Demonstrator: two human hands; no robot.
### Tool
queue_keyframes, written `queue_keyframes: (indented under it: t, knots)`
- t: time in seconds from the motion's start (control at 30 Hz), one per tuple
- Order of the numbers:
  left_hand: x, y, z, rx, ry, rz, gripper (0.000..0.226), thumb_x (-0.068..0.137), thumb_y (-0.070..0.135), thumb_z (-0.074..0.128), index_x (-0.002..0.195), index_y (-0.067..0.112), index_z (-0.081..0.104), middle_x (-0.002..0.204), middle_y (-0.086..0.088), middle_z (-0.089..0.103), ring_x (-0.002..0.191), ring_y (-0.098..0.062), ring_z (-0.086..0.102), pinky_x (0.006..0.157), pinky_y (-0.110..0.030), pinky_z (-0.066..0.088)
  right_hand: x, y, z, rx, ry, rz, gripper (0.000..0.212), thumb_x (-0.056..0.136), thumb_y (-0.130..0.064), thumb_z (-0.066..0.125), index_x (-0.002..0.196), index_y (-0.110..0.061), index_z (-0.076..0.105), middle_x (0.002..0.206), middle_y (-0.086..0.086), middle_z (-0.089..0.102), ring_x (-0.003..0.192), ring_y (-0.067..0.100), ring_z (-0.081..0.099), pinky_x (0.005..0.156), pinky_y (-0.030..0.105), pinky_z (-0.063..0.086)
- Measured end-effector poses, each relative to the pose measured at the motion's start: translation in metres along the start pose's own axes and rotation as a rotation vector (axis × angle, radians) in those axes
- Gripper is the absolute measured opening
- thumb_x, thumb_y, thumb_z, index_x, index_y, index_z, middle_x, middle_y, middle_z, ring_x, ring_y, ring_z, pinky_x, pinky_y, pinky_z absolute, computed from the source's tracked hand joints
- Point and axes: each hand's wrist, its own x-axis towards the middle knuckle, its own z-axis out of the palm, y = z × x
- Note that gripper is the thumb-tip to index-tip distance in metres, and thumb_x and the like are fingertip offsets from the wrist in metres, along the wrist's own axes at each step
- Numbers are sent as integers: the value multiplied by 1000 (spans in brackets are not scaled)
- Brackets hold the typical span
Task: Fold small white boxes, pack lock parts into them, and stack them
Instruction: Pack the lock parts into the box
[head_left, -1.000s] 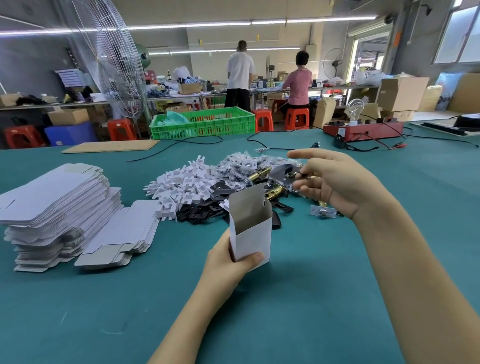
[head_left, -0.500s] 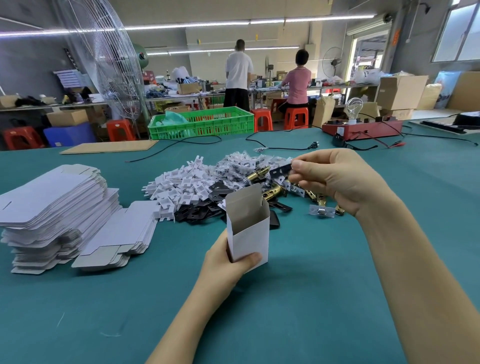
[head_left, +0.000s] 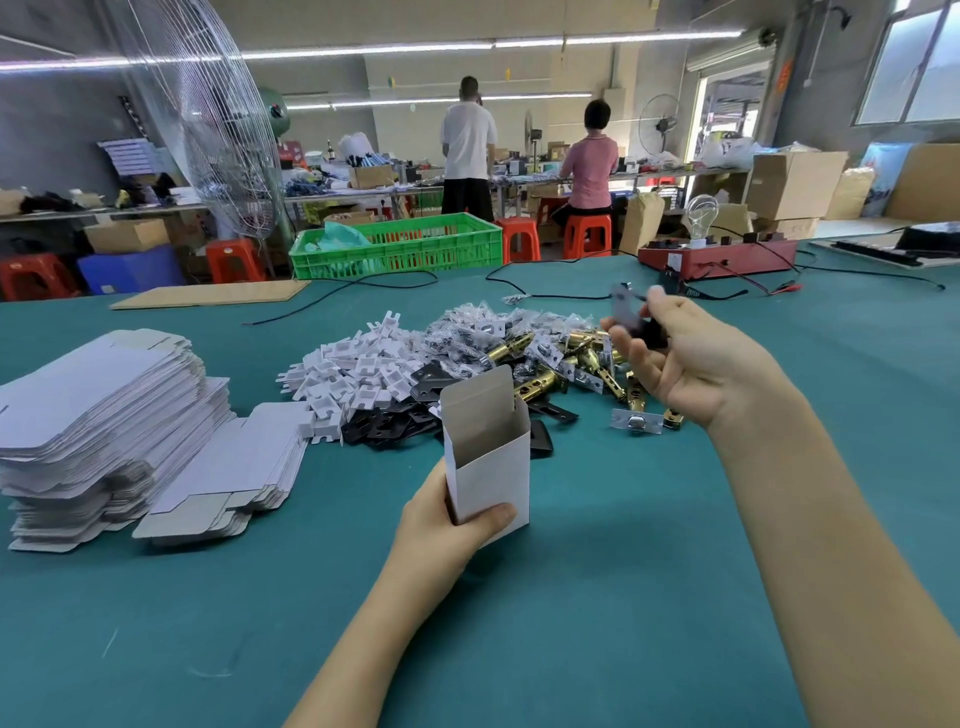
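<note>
Workshop floor behind: two people at a far bench, orange stools, green crate (head_left: 395, 247) at 12 o'clock, big wire fan (head_left: 208, 119) at 11, red tester with a bulb (head_left: 717, 257) at 1. Teal worktop (head_left: 597, 597) carries everything.

Left hand (head_left: 441, 530) grips the white box (head_left: 488, 452) low on its body, thumb across the front face, fingers wrapped behind. Box stands upright, mouth up, back flap raised, long axis vertical. It sits centre frame, just in front of the parts pile.

Right hand (head_left: 691, 358) is raised above the worktop at 2 o'clock from the box, palm turned toward the camera. Thumb and fingertips pinch a dark flat lock plate (head_left: 626, 312); motion blur, exact shape unclear. Other fingers are loosely curled.

Key relation: box mouth lies down and to 8 o'clock from the held plate, near but clearly apart. The right hand carries the part and the left only steadies, so the drop-in looks like the right hand's job. The plate probably needs turning end-down to match the box's vertical axis.

Pile (head_left: 467, 364) at 12 o'clock of the box: white plastic pieces, bagged screws, brass latches, black plates. One bagged part (head_left: 636, 421) lies alone at 3 o'clock. Flat unfolded box blanks (head_left: 104, 415) are stacked at 9 o'clock. No finished boxes seen stacked.
</note>
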Motion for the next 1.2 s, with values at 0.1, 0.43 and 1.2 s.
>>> queue_keyframes:
  t: [0.1, 0.43, 1.2]
  knots:
    - [0, 0, 0, -3, 0, 1, 46, 69, 29, 74, 112, 40, 60, 104, 20, 71, 99, -2, 66, 76, -17, 51, 0, 1, 3, -226, -40, -56, 2, 96, -14, 55, 96, -14, 53, 90, 19, 63, 55, 18, 68, 41, 15, 49]
    - [1, -1, -2, -11, -2, 3, 42, 81, 9, 77, 110, 35, 62, 101, 18, 71, 96, -4, 66, 73, -13, 50, -9, 1, 16, -1120, -216, -520, 25, 82, -20, 74, 92, -15, 52, 69, 5, 67, 52, 7, 54, 54, 23, 40]
    - [0, 5, -3, -124, -80, 22, 39, 67, 18, 76, 105, 24, 68, 100, 1, 74, 94, -16, 69, 78, -25, 57, -19, 37, 51, -1757, -618, -764, 26, 96, -5, 48, 110, -18, 66, 99, -1, 63, 96, 13, 36, 80, 20, 27]
